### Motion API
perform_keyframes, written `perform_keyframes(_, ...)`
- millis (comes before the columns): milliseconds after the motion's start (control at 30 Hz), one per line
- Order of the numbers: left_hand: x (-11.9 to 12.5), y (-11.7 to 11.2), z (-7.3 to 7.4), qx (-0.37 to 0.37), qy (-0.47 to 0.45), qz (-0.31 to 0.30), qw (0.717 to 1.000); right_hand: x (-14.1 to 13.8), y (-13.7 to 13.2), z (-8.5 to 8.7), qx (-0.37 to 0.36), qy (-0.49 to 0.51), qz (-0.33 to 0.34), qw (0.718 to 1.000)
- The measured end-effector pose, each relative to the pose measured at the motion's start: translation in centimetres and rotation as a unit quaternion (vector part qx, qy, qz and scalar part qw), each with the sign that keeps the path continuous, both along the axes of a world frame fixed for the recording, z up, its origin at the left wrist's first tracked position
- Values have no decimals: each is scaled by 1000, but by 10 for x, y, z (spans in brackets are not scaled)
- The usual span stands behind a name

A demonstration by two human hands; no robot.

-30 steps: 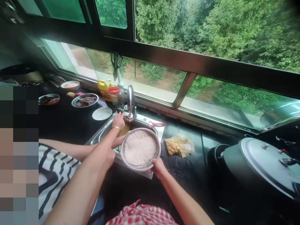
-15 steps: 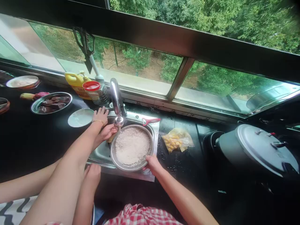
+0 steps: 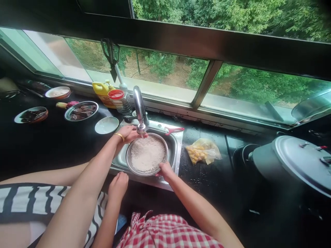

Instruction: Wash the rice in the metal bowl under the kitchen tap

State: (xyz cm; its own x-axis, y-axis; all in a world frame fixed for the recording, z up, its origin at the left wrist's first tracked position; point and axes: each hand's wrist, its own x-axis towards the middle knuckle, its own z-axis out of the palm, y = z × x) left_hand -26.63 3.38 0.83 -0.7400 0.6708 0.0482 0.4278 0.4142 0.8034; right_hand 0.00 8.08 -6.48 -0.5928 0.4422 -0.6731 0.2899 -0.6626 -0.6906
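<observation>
My right hand (image 3: 165, 170) grips the near right rim of a round metal bowl (image 3: 128, 163), fingers under it and thumb on top. The bowl holds a pale, grainy mass like rice (image 3: 147, 155) and sits over the sink (image 3: 119, 162), below the chrome faucet (image 3: 139, 103). My left hand (image 3: 126, 131), with a gold bracelet (image 3: 120, 136) at its wrist, reaches to the faucet's left side, fingers stretched out. Partly behind it, another person's hand (image 3: 136, 136) is under the spout, at the bowl's far rim. That person's other hand (image 3: 119, 184) rests curled near the sink's front edge.
Right of the sink lie a red peeler (image 3: 174, 130) and a bag of yellow pieces (image 3: 203, 151); a large pressure cooker (image 3: 269, 162) stands beyond. Leftward are a white plate (image 3: 107, 125), a bowl of dark chunks (image 3: 81, 111), a red-lidded jar (image 3: 120, 100) and a yellow jug (image 3: 103, 94).
My left hand has moved right, toward the faucet. The other person's hand has come under the spout, over the bowl's far rim. The view has shifted left; my right hand keeps hold of the bowl.
</observation>
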Motion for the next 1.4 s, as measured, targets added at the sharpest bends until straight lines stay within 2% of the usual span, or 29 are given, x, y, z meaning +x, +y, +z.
perform_keyframes(133,12,-7,17,-94,31,-24,995,3,-7,-4,9,-6,24,1000)
perform_keyframes(267,40,-13,25,-124,78,-9,989,9,-14,-10,0,-10,37,999)
perform_keyframes(367,61,-20,30,-104,121,-6,987,12,-17,-12,-7,-11,44,999)
perform_keyframes(467,77,-28,32,-38,183,-16,982,9,-17,-13,-5,-5,45,999)
perform_keyframes(567,89,-33,28,2,186,-11,982,4,-14,-11,7,7,43,999)
perform_keyframes(733,104,-42,20,15,163,5,987,4,-6,-2,36,28,31,998)
perform_keyframes(933,123,-76,7,-18,133,54,989,17,3,5,61,19,19,998)
perform_keyframes(1100,133,-99,-8,-34,162,40,985,20,3,1,64,16,7,998)
perform_keyframes(1233,135,-101,-17,-84,243,-1,966,18,1,5,76,15,-12,997)
perform_keyframes(1400,145,-89,-16,-227,316,-52,920,17,4,14,88,14,-24,996)
